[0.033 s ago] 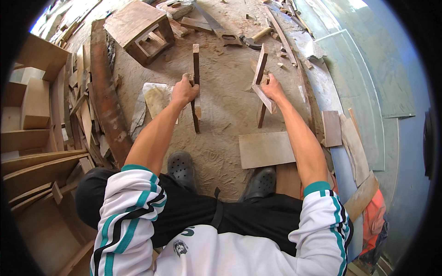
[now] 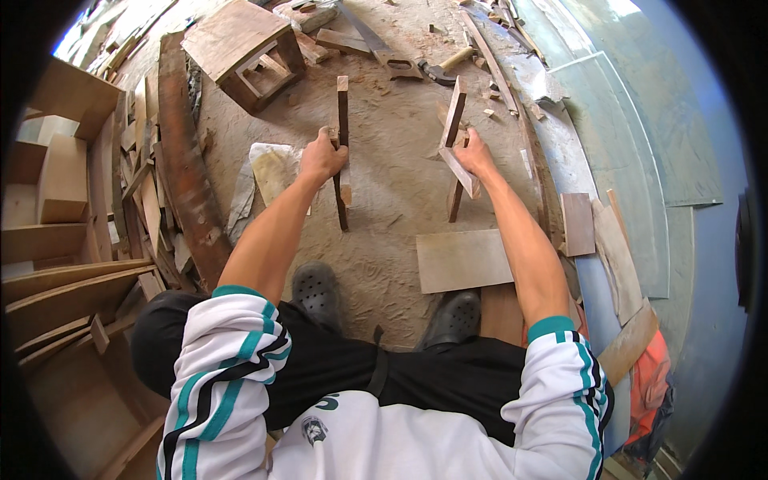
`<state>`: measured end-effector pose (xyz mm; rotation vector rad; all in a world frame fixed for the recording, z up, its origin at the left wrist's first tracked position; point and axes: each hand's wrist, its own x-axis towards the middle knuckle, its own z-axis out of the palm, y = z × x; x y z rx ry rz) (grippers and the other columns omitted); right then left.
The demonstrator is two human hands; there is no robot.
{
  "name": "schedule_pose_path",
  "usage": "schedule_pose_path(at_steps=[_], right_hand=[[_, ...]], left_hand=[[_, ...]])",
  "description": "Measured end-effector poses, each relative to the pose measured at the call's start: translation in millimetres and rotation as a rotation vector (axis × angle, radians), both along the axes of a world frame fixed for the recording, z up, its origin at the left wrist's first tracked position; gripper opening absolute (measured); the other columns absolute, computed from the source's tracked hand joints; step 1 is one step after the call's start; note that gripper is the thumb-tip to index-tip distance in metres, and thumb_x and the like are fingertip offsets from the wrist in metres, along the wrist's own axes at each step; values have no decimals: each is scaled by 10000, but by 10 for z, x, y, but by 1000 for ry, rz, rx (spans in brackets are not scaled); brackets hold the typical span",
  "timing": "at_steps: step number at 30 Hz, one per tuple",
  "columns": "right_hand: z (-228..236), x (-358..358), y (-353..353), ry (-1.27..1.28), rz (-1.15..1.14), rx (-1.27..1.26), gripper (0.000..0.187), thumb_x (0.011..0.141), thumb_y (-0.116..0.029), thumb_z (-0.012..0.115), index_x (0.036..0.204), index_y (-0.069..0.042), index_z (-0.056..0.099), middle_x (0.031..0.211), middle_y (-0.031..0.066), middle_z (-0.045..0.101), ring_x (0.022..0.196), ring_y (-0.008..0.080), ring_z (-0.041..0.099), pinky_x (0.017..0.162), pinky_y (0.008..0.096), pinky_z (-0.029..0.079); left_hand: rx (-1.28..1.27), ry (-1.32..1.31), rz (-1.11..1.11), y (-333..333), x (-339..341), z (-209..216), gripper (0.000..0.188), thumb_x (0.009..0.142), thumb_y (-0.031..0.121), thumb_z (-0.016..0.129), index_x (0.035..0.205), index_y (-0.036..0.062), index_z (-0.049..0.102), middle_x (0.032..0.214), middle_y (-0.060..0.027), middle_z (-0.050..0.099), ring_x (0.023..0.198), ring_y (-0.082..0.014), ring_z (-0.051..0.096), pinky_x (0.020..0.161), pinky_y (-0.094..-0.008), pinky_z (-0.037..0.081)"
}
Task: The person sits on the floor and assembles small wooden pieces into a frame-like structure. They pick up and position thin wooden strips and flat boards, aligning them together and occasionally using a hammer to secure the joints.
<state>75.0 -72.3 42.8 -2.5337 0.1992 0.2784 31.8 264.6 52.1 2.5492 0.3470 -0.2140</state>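
Gripped around its middle in the left hand (image 2: 322, 158), a dark, narrow wooden piece (image 2: 343, 104) with a pale end, extending both beyond the fingers and back toward the body; left fingers curled firmly around it. Likewise held in the right hand (image 2: 478, 154), a wooden frame piece (image 2: 455, 110) with a pale crossbar (image 2: 458, 171) slanting just beside the fingers; right fingers closed on it, partly hidden from above. Between both sets of fingers, dusty floor (image 2: 394, 160). Hard to tell: contact of either wood with this floor.

Beyond the fingers, toward the middle, a handsaw (image 2: 400, 67) near a hammer (image 2: 456, 58). Beyond the left fingers and to their left, a box-like wooden stool (image 2: 232, 40). Left of the same fingers, a yellowish-white crumpled sheet (image 2: 272, 174), then a rusty-brown plank (image 2: 182, 136). Nearer the body from the right fingers, a pale rectangular board (image 2: 460, 262). Well to their right, glass sheets (image 2: 616, 144).
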Motion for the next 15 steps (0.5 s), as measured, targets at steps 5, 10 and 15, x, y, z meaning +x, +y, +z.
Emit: schedule_pose_path(at_steps=[5,10,15], right_hand=[[14,-2,133,61,24,-1,740,786,-292,607,1411,10,350,1207,319,591,1146,431,577,974,447,456],[-159,-72,41,35,13,46,755,790,-302,608,1419,6,328,1202,319,593,1140,436,579,969,439,452],[-143,14,16,58,16,115,727,774,-235,602,1390,35,327,1212,327,579,1146,437,573,970,446,453]], left_hand=[[-20,0,3,68,-32,-27,627,782,344,641,1327,76,484,1000,-231,690,954,-404,655,859,-470,507],[-80,-28,12,58,-137,-86,645,775,365,651,1342,99,498,1037,-207,694,976,-384,657,872,-458,505],[-106,-4,16,91,-92,-146,588,771,388,671,1263,82,576,1063,-191,695,996,-374,656,879,-434,505]])
